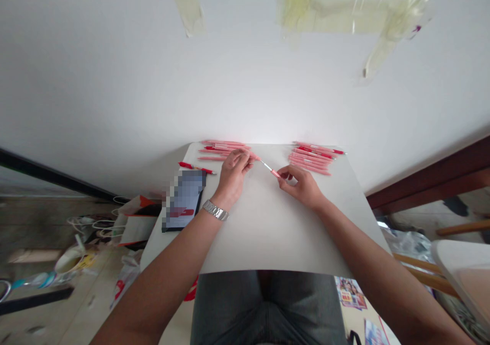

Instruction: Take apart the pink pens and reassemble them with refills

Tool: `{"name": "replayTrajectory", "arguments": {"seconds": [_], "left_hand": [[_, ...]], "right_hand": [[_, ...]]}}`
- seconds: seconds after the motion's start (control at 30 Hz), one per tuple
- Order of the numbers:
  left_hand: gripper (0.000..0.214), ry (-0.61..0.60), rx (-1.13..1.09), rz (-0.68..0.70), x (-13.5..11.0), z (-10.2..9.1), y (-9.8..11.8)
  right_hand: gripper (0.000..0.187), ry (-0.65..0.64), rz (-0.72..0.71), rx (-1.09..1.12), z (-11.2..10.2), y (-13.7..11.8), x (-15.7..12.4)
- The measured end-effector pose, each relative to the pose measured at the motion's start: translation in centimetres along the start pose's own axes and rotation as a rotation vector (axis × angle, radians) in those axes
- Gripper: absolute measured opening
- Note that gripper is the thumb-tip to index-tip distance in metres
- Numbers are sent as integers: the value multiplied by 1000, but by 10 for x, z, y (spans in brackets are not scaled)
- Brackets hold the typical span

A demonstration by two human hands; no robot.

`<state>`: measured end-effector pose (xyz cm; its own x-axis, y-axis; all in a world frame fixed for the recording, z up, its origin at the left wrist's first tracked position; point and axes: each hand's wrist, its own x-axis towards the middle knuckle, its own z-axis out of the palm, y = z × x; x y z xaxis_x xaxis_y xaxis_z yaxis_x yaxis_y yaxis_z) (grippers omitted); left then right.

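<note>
Over the middle of the white table [268, 232], a pink pen is held in two parts between my hands. My left hand [233, 174], with a metal watch on its wrist, pinches the pink pen barrel [254, 155]. Closed fingers of my right hand [300, 184] grip the other pink pen part [274, 173]. A thin whitish refill [266, 165] shows between the two pieces. Beyond my left hand lies a group of pink and red pens [224, 145]. Past my right hand lies a second group of pens [310, 157].
At the table's left edge lies a tablet or phone [186, 199] with a blurred screen, and a red pen [197, 168] above it. A white wall [245, 79] with tape rises behind the table. Bags and a cup [70, 261] stand on the floor at left.
</note>
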<state>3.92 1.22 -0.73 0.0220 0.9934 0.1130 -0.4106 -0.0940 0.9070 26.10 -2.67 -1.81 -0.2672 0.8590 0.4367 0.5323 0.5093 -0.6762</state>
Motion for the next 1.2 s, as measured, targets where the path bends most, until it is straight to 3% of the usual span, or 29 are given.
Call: {"name": "replayTrajectory", "arguments": {"seconds": [0.77,1.2], "left_hand": [[28,-10,39,23,0,-2,0],[29,-125,102,3,-9,4,-2]], "right_hand": [[11,2,9,15,0,-1,0],[12,2,5,4,0,-1,1]]}}
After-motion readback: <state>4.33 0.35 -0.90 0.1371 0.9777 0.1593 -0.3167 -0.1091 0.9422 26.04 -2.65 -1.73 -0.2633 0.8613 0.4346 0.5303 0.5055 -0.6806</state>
